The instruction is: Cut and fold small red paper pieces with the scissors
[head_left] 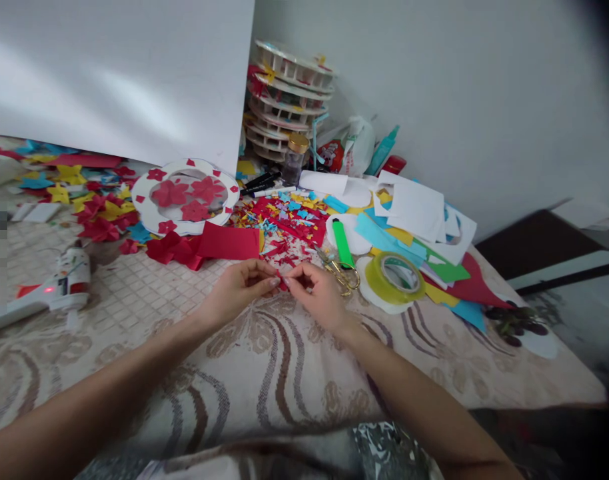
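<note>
My left hand point(247, 283) and my right hand point(317, 293) meet over the near part of the table, fingertips pinched together. Between them is a small red paper piece point(283, 283), mostly covered by the fingers, so its shape is hard to make out. Just right of my right hand lie gold-handled scissors point(345, 277) and a green utility knife point(342, 243). A red paper sheet point(232, 241) lies beyond my left hand. Behind both hands spreads a heap of small red, yellow and blue paper scraps point(289, 217).
A roll of yellowish tape point(394, 277) rests at right, by white and coloured paper sheets point(414, 207). At left stands a glue gun point(67, 283) with a red light. A white ring with red flowers point(139, 193), a lidded jar point(294, 160) and a tiered white stand point(289, 100) are farther back.
</note>
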### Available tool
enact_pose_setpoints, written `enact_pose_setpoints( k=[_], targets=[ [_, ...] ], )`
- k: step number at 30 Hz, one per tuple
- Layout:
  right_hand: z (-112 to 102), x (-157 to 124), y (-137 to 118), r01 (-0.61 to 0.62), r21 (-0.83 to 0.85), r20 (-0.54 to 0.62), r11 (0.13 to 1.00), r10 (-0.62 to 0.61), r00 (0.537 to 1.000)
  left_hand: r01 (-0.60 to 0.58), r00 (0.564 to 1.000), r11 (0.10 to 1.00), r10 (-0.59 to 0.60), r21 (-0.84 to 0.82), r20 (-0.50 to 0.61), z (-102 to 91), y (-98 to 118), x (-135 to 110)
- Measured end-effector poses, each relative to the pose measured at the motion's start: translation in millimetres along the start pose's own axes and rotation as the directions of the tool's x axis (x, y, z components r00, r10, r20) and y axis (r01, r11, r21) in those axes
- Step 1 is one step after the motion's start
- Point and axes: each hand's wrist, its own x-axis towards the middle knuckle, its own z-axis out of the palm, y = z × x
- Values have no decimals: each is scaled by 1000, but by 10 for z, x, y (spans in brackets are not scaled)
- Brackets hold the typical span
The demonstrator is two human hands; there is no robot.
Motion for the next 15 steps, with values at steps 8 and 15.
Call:
enact_pose_setpoints(
  k=[8,15],
  targets=[
    [25,-30,27,212,-278,-38,937,-231,972,54,996,997,-49,-62,79,-13,-50,13],
    [6,-17,26,131,-177,9,975,-132,991,-1,999,1000,0,19,36,-6,-11,15]
  ],
)
